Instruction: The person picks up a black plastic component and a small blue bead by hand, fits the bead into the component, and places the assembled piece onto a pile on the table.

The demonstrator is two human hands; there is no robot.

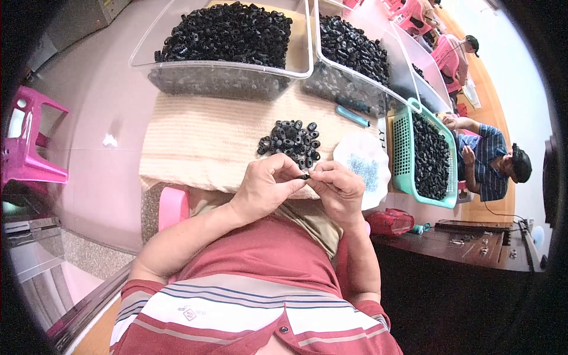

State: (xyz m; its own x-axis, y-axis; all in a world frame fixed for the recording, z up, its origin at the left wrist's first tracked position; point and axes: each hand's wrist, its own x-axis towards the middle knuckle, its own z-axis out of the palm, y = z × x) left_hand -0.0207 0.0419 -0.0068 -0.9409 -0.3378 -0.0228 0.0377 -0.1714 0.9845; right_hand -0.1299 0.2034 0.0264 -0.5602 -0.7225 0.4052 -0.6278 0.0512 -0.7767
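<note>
Left hand: the person's left hand (269, 184) closes to a narrow pinch, thumb and fingertips on the small black part (304, 177).
Right hand: the right hand (338, 188) is also drawn narrow, fingertips pressed to the same part from its right; any finer detail between them is too small to tell.
Black part in hand: between the 2 hands' fingertips, over the near edge of the cream cloth (201, 136).
Loose pile: black parts (289, 142) lie heaped on the cloth, just beyond the fingers.
White dish: the dish (354, 145) is just right of the pile, bearing tiny blue pieces (364, 168).
Blue tool: a slim handle (352, 116) lies beyond the dish, near the bins.
Clear bins: 2 large bins, left (177, 80) and right (355, 83), stand beyond, holding many black parts.
Green basket: the basket (404, 160), right of the dish, holds more.
Co-worker: a person in a striped shirt (491, 160) sits beyond the basket.
</note>
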